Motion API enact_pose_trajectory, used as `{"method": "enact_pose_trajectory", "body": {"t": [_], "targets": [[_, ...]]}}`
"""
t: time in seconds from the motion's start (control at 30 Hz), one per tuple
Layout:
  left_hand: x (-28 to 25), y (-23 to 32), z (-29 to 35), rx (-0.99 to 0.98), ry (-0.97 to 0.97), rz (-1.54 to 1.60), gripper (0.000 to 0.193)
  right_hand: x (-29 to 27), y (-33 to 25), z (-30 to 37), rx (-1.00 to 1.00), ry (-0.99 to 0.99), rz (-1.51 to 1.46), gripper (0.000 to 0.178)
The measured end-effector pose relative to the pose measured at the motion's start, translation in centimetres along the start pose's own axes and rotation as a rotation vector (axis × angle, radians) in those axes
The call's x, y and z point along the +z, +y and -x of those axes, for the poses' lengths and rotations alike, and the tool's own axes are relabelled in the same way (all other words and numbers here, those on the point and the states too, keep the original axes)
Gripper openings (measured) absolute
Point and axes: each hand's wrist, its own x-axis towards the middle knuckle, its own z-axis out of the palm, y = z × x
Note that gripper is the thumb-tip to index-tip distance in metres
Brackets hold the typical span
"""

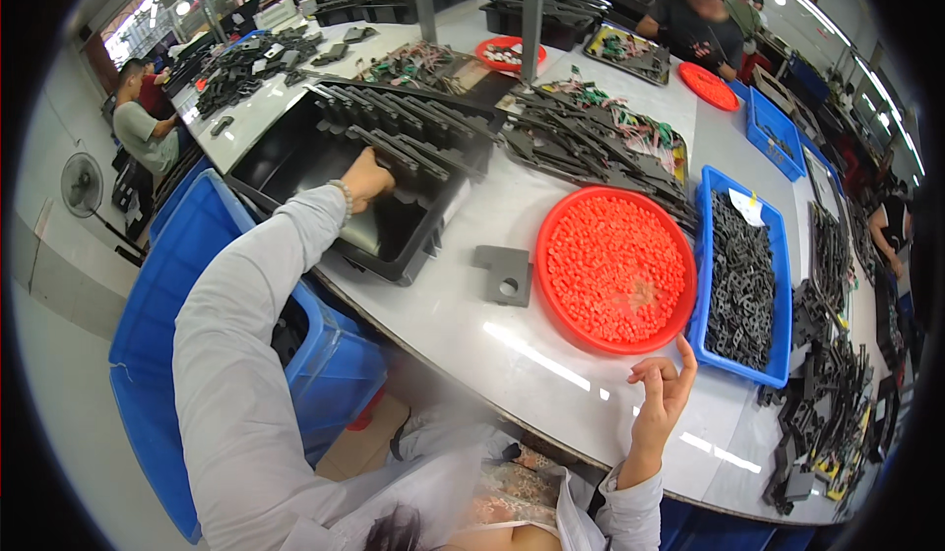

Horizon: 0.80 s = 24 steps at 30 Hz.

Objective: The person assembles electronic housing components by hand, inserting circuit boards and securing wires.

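My left hand (366, 179) reaches into a large black tray (281, 162), its fingers closed at the near end of a long black plastic bar (404, 153). Several similar bars stand side by side along the tray's far side. The fingertips are partly hidden. My right hand (664, 398) is raised over the table's near edge, fingers apart and nothing seen in them. Just beyond it is a round red tray (543, 295) full of small red plastic pieces (610, 266). A flat dark grey part with a round hole (505, 275) lies left of that tray.
A blue basket (701, 325) of small black parts adjoins the red tray. Black bars (591, 138) and wired parts are piled beyond. Metal posts (532, 20) rise from the table. A blue bin (187, 266) stands at the left. Several people work around; one (694, 25) sits across.
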Motion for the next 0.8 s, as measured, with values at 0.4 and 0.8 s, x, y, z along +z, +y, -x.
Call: {"method": "enact_pose_trajectory", "body": {"t": [0.4,0.8], "targets": [[2.5,8.3,13.8,0.751,-0.235,-0.211,0.051,-2.0,-2.1,-0.8,-0.020,-0.087,0.196,0.035],[11.7,3.7,10.8,0.603,-0.668,-1.135,0.083,2.2,-5.5,-15.8,-0.241,-0.457,1.006,0.023]]}}
